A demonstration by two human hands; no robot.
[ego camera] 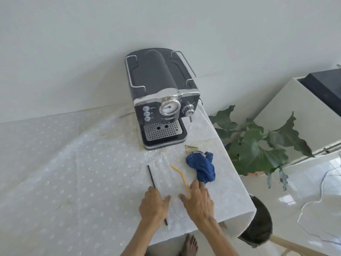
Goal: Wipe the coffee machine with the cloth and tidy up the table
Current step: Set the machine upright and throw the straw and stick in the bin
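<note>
Both hands lie near the table's [55, 182] front edge, close to its right corner. The left hand [154, 205] rests flat, fingers straight, on the black straw [151, 177]; the right hand [198, 198] is spread open over the yellow straw [181, 175], gripping nothing. Risk: a sweep could roll the straws off the front edge. Just beyond the right fingertips lies the cloth [202, 168], bunched by the right edge. Farther back stands the machine [160, 97], against the wall

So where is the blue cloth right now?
In the head view the blue cloth lies crumpled on the table's right side, in front of the coffee machine, just beyond the right hand and beside the yellow straw.
</note>
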